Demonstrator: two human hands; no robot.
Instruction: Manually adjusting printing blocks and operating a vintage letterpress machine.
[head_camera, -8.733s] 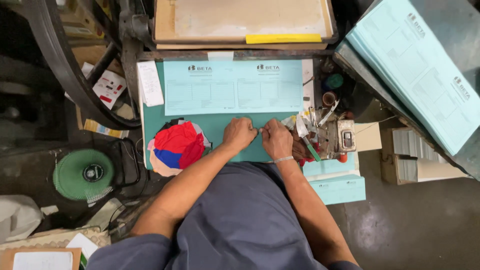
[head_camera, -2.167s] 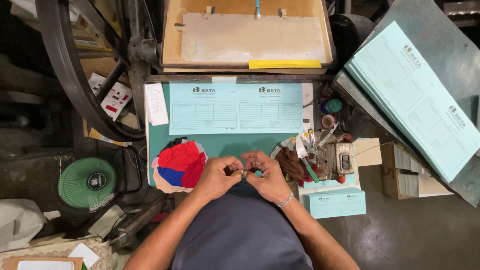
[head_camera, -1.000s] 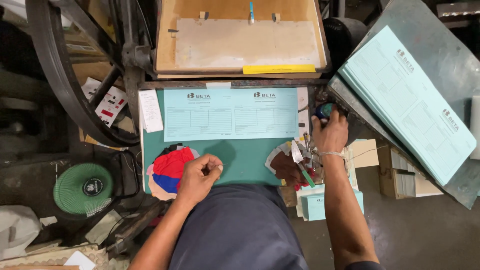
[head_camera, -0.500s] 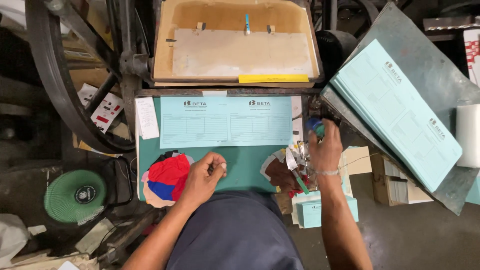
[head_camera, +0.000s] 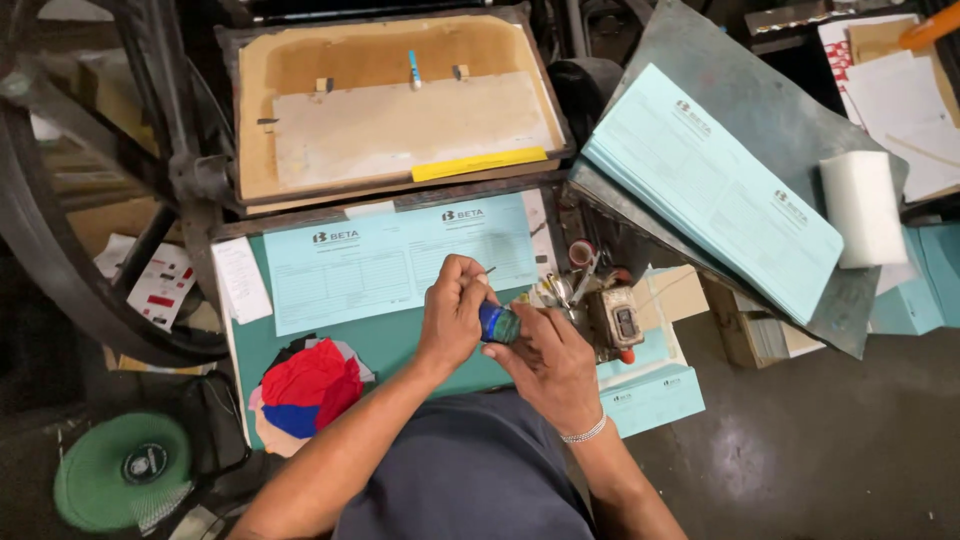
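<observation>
Holding small blue-green bottle (head_camera: 499, 324) w/ right hand (head_camera: 548, 362), left hand (head_camera: 453, 312) at its top

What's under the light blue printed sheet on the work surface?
The light blue printed sheet lies flat on a green mat, which shows below it and at its left edge. Whatever sits directly beneath the sheet is covered. The left hand overlaps its lower right part.

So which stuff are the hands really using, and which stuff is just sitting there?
In use:
left hand pinching a thin pin-like tool
right hand gripping the small blue-green bottle

Just lying about:
pale blue printed sheet on the green table
red and blue rag pile
slanted stack of blue sheets
white roll
green round disc
</observation>
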